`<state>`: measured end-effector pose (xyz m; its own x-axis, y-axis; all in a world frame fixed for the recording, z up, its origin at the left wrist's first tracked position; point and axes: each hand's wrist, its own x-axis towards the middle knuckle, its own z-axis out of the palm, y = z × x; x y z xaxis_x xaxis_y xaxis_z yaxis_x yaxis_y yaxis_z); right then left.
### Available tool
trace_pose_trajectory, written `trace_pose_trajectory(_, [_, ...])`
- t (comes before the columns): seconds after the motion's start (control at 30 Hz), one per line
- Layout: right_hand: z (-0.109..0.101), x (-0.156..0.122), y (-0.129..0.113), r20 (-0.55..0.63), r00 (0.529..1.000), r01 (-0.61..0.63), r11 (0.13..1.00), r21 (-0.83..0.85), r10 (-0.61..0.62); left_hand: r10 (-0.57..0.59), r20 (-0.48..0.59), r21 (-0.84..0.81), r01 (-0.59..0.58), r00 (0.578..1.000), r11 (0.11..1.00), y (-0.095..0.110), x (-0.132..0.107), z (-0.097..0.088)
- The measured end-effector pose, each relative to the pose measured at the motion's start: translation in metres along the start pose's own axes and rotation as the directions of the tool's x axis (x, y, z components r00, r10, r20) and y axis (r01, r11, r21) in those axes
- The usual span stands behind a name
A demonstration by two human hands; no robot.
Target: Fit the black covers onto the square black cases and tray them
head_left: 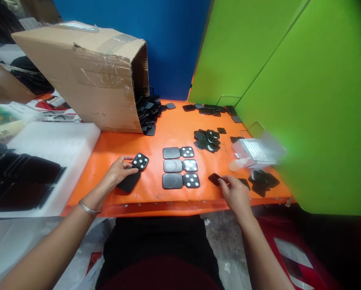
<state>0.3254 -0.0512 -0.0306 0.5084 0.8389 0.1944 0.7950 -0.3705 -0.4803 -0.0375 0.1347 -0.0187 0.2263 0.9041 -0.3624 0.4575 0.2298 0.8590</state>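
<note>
Holding a black rounded-square panel with white dots [140, 162], my left hand [120, 171] is pinching its near edge between thumb and fingers, just above the orange sheet covering the table [150, 197]; a plain dark flat panel [129, 183] is slanting below it, and I cannot tell whether the two are joined. To the right, three black hinged two-panel pieces [172, 165] are lying open in a column, each showing a plain panel and a dotted one. I am judging this batch to be partway along: three pieces are laid out, their dots are facing up uncovered, and plenty of loose plates are remaining. My right hand [236, 193] is reaching in from the near edge, knuckles up, thumb and forefinger closing on a small glossy dark plate [213, 179] low over the sheet. Both forearms are angling inward, leaving the column between the hands. Farther out, a heap of dark glossy plates [207, 141] is sitting beyond the column, another dark pile [263, 182] is lying beside the right hand, and an open brown cardboard box [104, 88] is spilling black flat pieces [147, 117] behind.
</note>
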Motion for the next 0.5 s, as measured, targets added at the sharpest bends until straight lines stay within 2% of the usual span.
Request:
trace_pose_trajectory(0.07, [-0.002, 0.003, 0.002, 0.008, 1.0, -0.008, 1.0, 0.023, 0.008, -0.061, 0.062, -0.172, 0.071, 0.996, 0.983, -0.002, -0.013, -0.001])
trace_pose_trajectory(0.23, [-0.004, 0.006, 0.0, 0.046, 0.998, -0.031, 0.999, 0.017, 0.03, -0.131, 0.22, -0.3, 0.195, 0.967, 0.934, -0.001, -0.044, 0.0])
trace_pose_trajectory(0.37, [-0.005, 0.006, -0.002, 0.063, 0.997, -0.037, 0.999, -0.018, 0.038, -0.11, 0.306, -0.396, 0.232, 0.946, 0.888, -0.001, -0.06, 0.008])
trace_pose_trajectory(0.5, [-0.004, 0.007, 0.003, 0.078, 0.997, -0.001, 0.997, -0.077, 0.007, -0.073, 0.319, -0.449, 0.219, 0.945, 0.866, -0.003, -0.068, 0.02])
